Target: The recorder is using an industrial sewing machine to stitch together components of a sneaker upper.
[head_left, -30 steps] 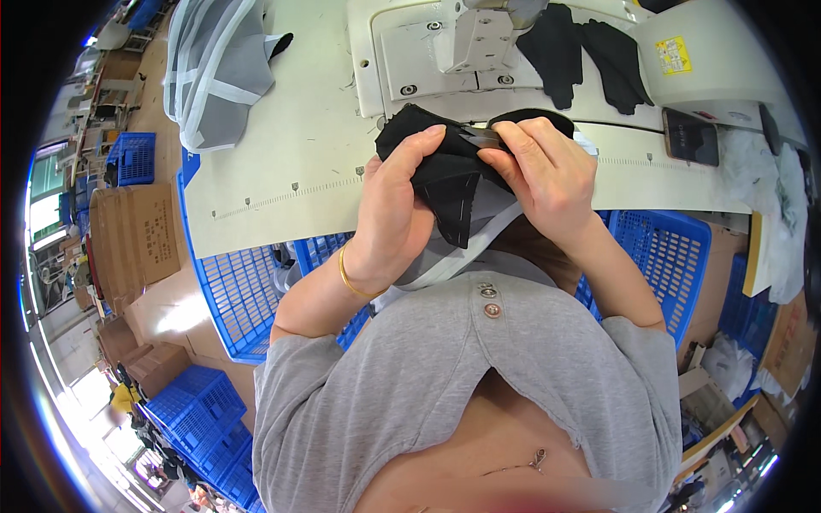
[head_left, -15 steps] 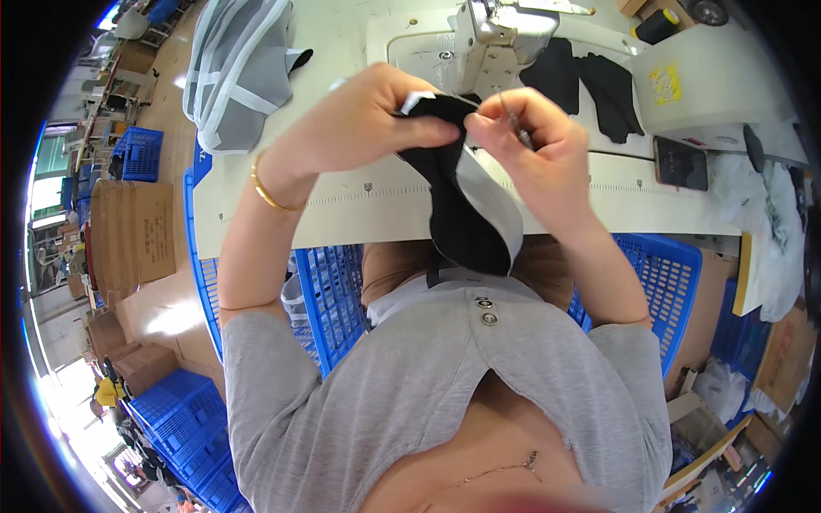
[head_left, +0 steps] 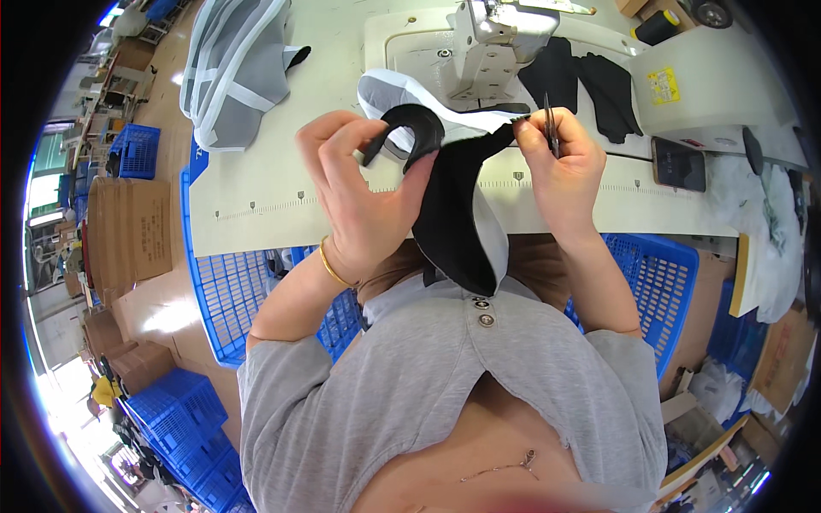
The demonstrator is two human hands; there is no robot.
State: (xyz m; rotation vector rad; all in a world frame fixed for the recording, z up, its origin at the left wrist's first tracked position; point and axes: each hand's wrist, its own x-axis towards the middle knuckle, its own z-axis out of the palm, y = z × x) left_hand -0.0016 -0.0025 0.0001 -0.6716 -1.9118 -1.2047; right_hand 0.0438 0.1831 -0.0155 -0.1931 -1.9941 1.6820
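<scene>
"Where was the black-and-grey fabric piece (head_left: 449, 205)?"

"Up between the two hands, hanging past the front edge of the white sewing table (head_left: 321, 90). Its rounded lower end dropped in front of the grey shirt (head_left: 402, 376); whether it touched, I couldn't tell."

"And the left hand (head_left: 363, 197)?"

"Half open, thumb and fingers curved like a C. It had hold of the piece's black band (head_left: 416, 115), which arched from the fingertips over to the thumb."

"What about the right hand (head_left: 566, 167)?"

"Mostly closed. Thumb and forefinger pinched a narrow black end of the same piece, and a pair of dark thread snips (head_left: 550, 128) stood in the grip, points upward."

"Anything just behind them?"

"A white-and-grey fabric section (head_left: 410, 88) spread toward the base of the sewing machine (head_left: 489, 60). I couldn't tell if it was joined to the piece being held."

"What else was on the table?"

"Two black cut pieces (head_left: 609, 98) lay to the right of the machine head, a dark phone (head_left: 678, 164) farther right, and grey panels with white strips (head_left: 239, 81) over at the left."

"And below?"

"Blue plastic baskets (head_left: 654, 299), on either side of the lap."
</scene>
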